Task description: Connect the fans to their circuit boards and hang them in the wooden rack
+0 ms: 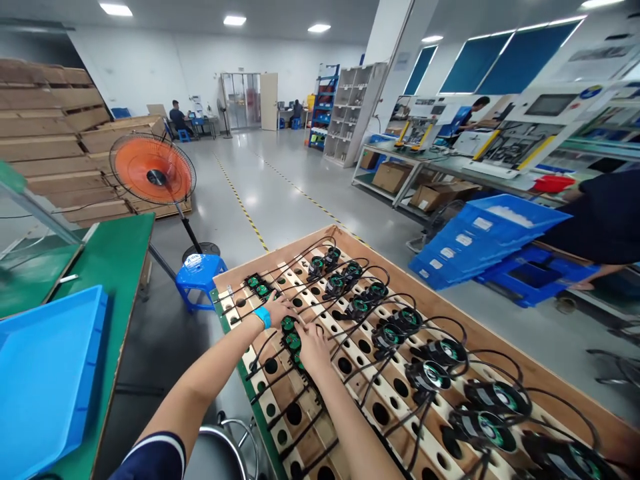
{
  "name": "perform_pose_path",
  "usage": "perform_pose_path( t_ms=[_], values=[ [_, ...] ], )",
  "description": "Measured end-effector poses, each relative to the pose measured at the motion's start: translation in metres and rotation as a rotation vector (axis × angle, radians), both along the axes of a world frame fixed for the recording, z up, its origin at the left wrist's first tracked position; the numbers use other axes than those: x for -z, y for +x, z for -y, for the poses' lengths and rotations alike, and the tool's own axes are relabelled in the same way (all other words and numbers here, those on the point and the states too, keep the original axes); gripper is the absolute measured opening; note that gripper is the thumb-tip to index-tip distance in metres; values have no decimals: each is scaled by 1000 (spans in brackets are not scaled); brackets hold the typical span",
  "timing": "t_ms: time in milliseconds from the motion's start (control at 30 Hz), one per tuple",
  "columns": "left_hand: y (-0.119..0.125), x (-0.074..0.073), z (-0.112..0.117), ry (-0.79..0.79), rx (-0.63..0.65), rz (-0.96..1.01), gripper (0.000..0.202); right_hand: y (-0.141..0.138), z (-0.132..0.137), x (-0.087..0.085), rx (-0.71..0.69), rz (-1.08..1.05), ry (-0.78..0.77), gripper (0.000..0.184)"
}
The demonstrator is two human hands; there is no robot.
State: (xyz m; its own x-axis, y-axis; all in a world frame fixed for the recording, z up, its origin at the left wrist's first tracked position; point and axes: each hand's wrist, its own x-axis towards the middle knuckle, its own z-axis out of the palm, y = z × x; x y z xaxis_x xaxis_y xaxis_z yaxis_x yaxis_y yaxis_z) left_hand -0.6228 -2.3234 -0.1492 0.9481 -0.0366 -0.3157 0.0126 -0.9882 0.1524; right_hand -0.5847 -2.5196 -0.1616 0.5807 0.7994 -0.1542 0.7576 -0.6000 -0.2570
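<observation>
My left hand, with a turquoise band at its wrist, reaches over the near-left part of a wooden rack drilled with holes. Its fingers are spread, close to a row of small round green circuit boards in black mounts. Close beside it, my right hand rests over the same row with fingers apart, partly covering the lower boards. Another pair of green boards sits just beyond my left hand. What lies under the fingertips is hidden. Black cables run across the rack among these parts.
Several black round units with looping cables fill the rack's right side. At left, a blue tray lies on a green table. An orange fan, a blue stool and tilted blue bins stand around. People sit farther off.
</observation>
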Motion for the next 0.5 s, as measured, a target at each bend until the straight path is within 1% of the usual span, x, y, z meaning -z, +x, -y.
perform_pose_path(
  t_ms=[167,267,333,400,467,500],
  values=[
    [-1,10,-8,-104,-25,9,75,-2,-19,13,9,55,-50,52],
    [-7,19,-10,-137,-19,83,75,-4,-22,17,1,96,-63,51],
    [-17,27,-6,-129,-40,152,79,-5,-23,18,-8,111,-67,52],
    [-30,36,-1,-126,-98,210,90,-4,-23,17,-10,110,-68,52],
    [-45,43,0,-162,-199,249,104,-3,-21,16,-11,95,-64,54],
    [-51,44,-2,-189,-262,275,106,-3,-19,15,-14,84,-60,56]
  ],
)
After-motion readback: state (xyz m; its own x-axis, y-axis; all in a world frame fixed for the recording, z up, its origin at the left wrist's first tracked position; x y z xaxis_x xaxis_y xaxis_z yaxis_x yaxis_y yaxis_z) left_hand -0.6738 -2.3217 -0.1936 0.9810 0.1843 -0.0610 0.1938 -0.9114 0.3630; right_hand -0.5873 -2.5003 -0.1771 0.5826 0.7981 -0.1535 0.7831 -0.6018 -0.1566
